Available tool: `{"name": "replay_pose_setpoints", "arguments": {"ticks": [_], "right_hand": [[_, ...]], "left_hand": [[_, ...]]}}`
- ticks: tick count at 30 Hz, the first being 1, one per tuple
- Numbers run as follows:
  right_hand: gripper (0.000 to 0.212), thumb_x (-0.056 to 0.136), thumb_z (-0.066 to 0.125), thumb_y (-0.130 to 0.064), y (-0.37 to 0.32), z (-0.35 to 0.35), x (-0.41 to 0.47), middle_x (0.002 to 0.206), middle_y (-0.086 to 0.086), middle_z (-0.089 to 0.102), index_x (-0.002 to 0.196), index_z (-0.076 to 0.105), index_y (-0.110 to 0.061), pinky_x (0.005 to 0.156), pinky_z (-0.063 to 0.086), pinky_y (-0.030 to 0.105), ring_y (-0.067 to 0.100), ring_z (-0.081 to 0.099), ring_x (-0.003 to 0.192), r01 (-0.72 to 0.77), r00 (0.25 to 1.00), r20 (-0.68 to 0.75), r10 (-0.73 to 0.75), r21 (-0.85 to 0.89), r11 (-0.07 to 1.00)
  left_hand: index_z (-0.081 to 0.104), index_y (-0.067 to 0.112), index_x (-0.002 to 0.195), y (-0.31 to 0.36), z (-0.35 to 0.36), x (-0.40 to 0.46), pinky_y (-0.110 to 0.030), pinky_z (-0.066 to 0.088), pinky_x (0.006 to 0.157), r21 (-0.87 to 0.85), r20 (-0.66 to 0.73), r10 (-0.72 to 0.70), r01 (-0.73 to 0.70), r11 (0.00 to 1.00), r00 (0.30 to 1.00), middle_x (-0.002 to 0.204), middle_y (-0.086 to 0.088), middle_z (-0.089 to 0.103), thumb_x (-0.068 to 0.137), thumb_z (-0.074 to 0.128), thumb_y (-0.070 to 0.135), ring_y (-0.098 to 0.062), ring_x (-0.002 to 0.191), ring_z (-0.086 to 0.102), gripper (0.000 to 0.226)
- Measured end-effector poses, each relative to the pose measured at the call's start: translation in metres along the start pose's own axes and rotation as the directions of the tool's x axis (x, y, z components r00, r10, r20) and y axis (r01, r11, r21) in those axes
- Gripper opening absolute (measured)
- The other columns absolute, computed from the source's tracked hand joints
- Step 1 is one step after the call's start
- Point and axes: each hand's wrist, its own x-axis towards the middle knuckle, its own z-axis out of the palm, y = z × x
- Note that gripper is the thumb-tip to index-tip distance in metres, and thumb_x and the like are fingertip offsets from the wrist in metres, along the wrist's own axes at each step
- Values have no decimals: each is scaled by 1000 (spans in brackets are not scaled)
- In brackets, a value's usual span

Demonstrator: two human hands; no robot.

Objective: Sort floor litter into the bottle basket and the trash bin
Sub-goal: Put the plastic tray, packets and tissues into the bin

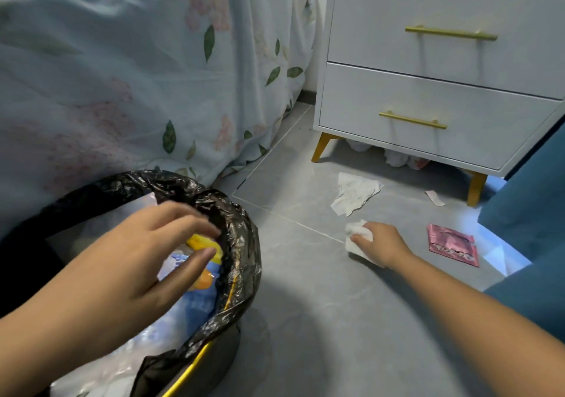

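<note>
Trash bin: a round bin is being seen at lower left, lined with a crinkled, glossy black plastic bag folded over the rim; a yellow rim band is showing at the near edge. The near and left parts are being cut off by the frame.
Bin contents: pale blue and clear plastic wrappers and a yellow wrapper are lying inside, partly being covered by the hand above; print is too blurred to be read.
Left hand: it is being held over the bin mouth, fingers spread and relaxed, nothing being gripped. The fingertips are blurred.
Right hand: it is being stretched out low to the floor, fingers curled onto a crumpled white tissue; the tissue is being pinched at its near side, its far end sticking out past the fingers. Whether it is lifted off the floor cannot be told.
Floor: smooth grey tiles with thin pale joints.
Remaining litter: a flat, creased white paper is lying beyond the right hand; a torn pink foil packet is lying to its right; a small pale scrap is lying near the cabinet leg.
Nightstand: white, two drawers, brass bar handles, tapered gold legs; bundled cloth beneath is being hidden in shadow.
Bedcover: soft floral fabric is hanging to the floor.
</note>
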Motion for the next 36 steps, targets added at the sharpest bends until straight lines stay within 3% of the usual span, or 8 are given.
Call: {"name": "replay_pose_setpoints", "arguments": {"ticks": [3,6,11,15,20,24,31,36], "right_hand": [[28,85,61,-42,-21,-17,-12,91,5,67,91,67,-16,62,39,27,27,62,90,-51,998,-30,61,263,963],[25,84,64,-43,-57,-38,-26,91,0,61,93,59,-20,58,41,26,16,57,77,-5,997,-66,42,489,872],[24,85,63,-45,-145,-76,-64,87,-8,62,96,59,-25,59,46,22,7,58,75,254,967,-181,-180,630,734],[16,83,69,-37,-221,-92,-108,84,-10,64,90,59,-27,59,48,16,2,59,71,503,851,-270,-450,665,552],[26,80,70,-42,-285,-80,-152,80,-10,62,91,54,-26,62,41,13,0,53,69,716,642,-106,-759,437,545],[27,84,67,-42,-307,-51,-162,78,-4,58,93,48,-24,63,34,26,13,50,73,834,498,98,-862,217,506],[36,79,65,-52,-310,-9,-155,96,-3,49,94,47,-25,82,37,30,16,39,95,924,358,317,-878,12,381],[42,79,60,-60,-301,6,-152,95,-4,41,99,49,-25,80,35,33,14,29,92,922,383,453,-805,-130,365]], "left_hand": [[54,52,101,-7,-5,-40,-17,45,70,8,66,-64,64,998,996,105,35,55,92,35,62,14,92,57,23],[56,49,89,-19,-9,-73,-21,48,60,40,86,-130,127,991,988,95,32,55,92,33,64,12,76,58,28],[61,38,78,-31,-31,-111,-29,52,60,83,33,-219,216,973,975,83,22,56,87,29,70,4,70,59,46],[60,38,87,-25,-45,-136,-23,49,69,109,91,-244,234,966,965,86,24,55,84,25,73,5,77,57,50],[63,26,86,-12,-42,-151,-15,35,79,168,121,-188,167,971,975,83,12,60,93,16,62,-5,82,53,60],[61,24,84,-14,-37,-151,-18,31,88,156,123,-204,184,970,971,82,9,59,97,25,50,-8,83,52,46],[56,21,77,-20,-32,-151,-18,26,93,103,134,-239,226,969,962,77,6,57,99,35,45,-4,79,49,38],[57,17,78,-22,-31,-149,-16,24,94,98,128,-243,231,968,962,76,2,57,98,34,48,-7,79,50,44]]}}
